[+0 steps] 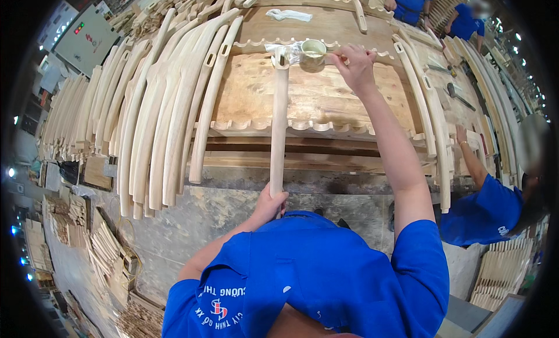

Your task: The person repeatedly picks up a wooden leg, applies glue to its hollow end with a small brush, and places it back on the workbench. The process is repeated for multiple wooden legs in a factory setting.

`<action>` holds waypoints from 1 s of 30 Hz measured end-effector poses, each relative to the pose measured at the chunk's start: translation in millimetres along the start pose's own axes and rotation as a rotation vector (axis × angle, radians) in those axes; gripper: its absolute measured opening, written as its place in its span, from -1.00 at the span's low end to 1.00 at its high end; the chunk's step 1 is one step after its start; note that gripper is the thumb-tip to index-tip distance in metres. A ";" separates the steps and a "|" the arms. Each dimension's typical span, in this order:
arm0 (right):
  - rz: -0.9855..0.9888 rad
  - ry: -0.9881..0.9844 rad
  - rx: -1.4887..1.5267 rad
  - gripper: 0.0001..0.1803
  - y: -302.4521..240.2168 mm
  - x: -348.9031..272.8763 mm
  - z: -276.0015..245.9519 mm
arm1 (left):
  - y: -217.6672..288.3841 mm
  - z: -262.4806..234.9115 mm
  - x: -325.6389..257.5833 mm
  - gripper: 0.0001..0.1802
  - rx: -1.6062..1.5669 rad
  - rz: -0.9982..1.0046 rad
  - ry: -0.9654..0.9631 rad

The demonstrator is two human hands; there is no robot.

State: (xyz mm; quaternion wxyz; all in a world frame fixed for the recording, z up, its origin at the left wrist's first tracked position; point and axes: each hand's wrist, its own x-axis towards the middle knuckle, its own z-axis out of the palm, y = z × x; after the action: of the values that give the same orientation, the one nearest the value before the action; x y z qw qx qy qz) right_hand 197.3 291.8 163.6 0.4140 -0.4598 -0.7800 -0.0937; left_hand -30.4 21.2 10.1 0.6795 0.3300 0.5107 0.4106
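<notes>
My left hand is closed round the lower end of a pale wooden chair leg. The leg points away from me, its far end resting on a scalloped wooden strip and showing a slot. Just right of that end stands a cup with a pale rim and something greenish inside. Beside the cup, my right hand is raised over the bench with thumb and fingers pinched together. Whatever those fingers hold is too thin and blurred to name. A crumpled white plastic sheet lies between slot and cup.
Curved wooden legs lean in a dense row at left, with several more at right. A white cloth lies farther back. A hammer rests at right, near a co-worker in a blue shirt. Other people stand beyond.
</notes>
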 end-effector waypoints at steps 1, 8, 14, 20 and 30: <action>-0.002 0.023 -0.012 -0.83 0.0 1.5 0.4 | 0.0 -0.1 0.4 -0.79 -0.006 0.003 -0.001; -0.021 0.020 -0.033 -0.83 2.2 -3.1 11.5 | 0.7 1.1 -0.2 -0.80 -0.029 0.000 -0.010; 0.004 0.084 -0.031 -0.83 1.2 1.8 9.9 | -1.1 2.5 0.5 -0.81 -0.057 0.001 0.002; -0.006 0.047 -0.019 -0.83 -8.7 -8.5 17.0 | -9.5 -0.7 2.3 -0.82 -0.051 0.042 -0.013; -0.047 0.069 0.081 -0.85 -5.1 -14.2 -5.2 | -0.2 1.1 0.5 -0.83 -0.008 0.006 -0.005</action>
State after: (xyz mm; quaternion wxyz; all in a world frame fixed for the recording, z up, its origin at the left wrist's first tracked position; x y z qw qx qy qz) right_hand 199.5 277.1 157.8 0.4566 -0.4208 -0.7790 -0.0877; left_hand -29.3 21.5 9.9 0.6808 0.3301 0.5063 0.4138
